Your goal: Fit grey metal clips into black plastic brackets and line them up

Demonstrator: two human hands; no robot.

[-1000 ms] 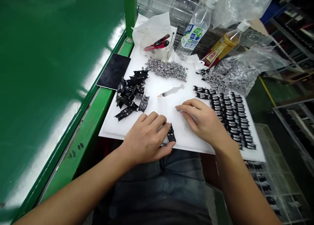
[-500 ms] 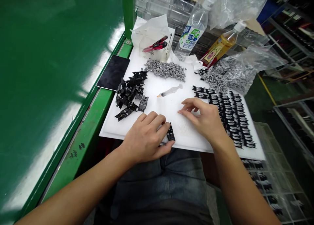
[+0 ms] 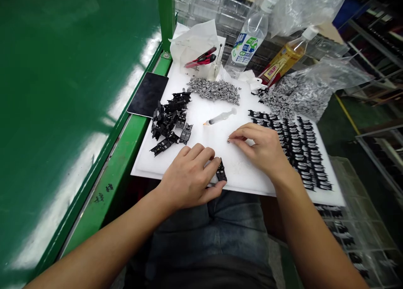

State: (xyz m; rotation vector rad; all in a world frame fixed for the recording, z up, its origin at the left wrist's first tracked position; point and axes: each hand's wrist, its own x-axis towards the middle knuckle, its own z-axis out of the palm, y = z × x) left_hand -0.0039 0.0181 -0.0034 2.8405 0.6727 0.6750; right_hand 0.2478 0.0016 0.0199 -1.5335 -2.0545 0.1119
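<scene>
My left hand [image 3: 189, 177] rests on a white plastic board [image 3: 242, 175], its fingers and thumb around a small black plastic part [image 3: 221, 172]. My right hand [image 3: 260, 148] sits a little to the right, with fingertips pinched on a tiny grey metal piece [image 3: 228, 140], mostly hidden by the fingers. Just beyond that hand lies a glue syringe [image 3: 220, 117]. A heap of black plastic parts [image 3: 168, 121] lies left of it, and neat rows of similar parts [image 3: 291, 150] lie to the right. Further up sits a pile of small grey metal clips [image 3: 214, 90].
A dark tablet [image 3: 147, 95] lies at the board's left corner, beside a green workbench edge [image 3: 116, 154]. At the back stand a clear box holding a red-handled tool [image 3: 200, 60], plastic bottles [image 3: 248, 39], and a bag of grey clips [image 3: 310, 89]. Trays of parts [image 3: 346, 238] sit below right.
My right hand's fingers have drawn together into a pinch, from a looser spread half a second ago. My left hand has stayed on the black part. The view has shifted slightly.
</scene>
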